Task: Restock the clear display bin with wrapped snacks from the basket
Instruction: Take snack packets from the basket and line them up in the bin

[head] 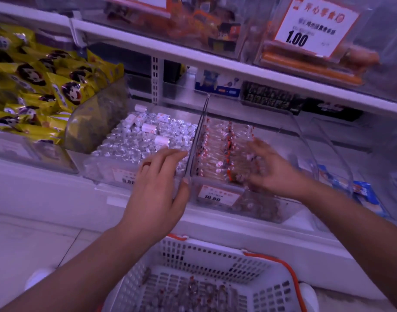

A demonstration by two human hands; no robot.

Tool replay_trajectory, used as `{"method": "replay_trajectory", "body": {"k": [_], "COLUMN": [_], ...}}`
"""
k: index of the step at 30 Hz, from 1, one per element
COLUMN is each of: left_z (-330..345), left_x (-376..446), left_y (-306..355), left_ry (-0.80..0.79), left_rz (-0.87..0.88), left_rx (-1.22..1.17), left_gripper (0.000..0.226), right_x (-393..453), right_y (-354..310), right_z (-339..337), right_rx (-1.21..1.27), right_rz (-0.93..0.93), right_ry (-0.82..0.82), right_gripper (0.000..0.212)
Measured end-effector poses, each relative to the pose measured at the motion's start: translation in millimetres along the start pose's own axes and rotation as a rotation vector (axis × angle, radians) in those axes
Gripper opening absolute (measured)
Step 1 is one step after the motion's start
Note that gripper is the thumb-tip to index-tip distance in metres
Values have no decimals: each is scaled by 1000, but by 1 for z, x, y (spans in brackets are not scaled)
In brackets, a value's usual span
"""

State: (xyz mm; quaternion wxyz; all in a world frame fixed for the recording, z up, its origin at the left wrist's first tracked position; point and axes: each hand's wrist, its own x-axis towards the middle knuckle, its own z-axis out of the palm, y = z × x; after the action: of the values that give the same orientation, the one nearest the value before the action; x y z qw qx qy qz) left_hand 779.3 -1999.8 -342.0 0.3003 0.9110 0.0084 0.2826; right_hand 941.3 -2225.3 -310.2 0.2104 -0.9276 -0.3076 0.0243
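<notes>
The clear display bin point(305, 154) stands on the lower shelf, filled with rows of clear-wrapped snacks point(220, 149) with red marks. My right hand point(269, 170) is motion-blurred over the bin's front right, fingers spread on the wrapped snacks; whether it holds any is unclear. My left hand point(159, 183), with a ring, rests with straight fingers on the bin's left wall and the front edge beside it. Below, the white basket point(215, 257) with an orange rim holds several wrapped snacks point(193, 293) on its bottom.
Left of the bin is a clear bin of silver-wrapped candies point(136, 140), then yellow snack bags point(40, 86). Blue packets point(364, 194) lie to the right. An upper shelf point(215, 61) with bins and a 1.00 price sign point(314, 25) overhangs.
</notes>
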Motion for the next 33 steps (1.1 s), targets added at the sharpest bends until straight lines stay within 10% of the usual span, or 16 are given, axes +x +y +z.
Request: {"method": "replay_trajectory", "body": {"k": [5,11,14,23,33], "left_z": [2,0,-4,15,14], "left_x": [-55,-170,-201,-189,-188], "left_y": [-14,-77,-106,-140,-139], "left_ry": [-113,-944,-1066,-1050,-1025], "left_rz": [218,59,-41,-181,-238], "left_rx": [14,471,596,369,286], "left_gripper": [36,61,75,73,59], "right_x": [-90,-181,-188,-165,-145], "right_y": [-23,-24,-11,-19,-59], "right_z": [22,222,307,445,459], "right_rx": [164,228,53,183,373], "right_rz": [-228,43,278,1167,845], "right_ry": [551,-588,-848,-448,-271], "right_gripper": [32,34,64,100,34]}}
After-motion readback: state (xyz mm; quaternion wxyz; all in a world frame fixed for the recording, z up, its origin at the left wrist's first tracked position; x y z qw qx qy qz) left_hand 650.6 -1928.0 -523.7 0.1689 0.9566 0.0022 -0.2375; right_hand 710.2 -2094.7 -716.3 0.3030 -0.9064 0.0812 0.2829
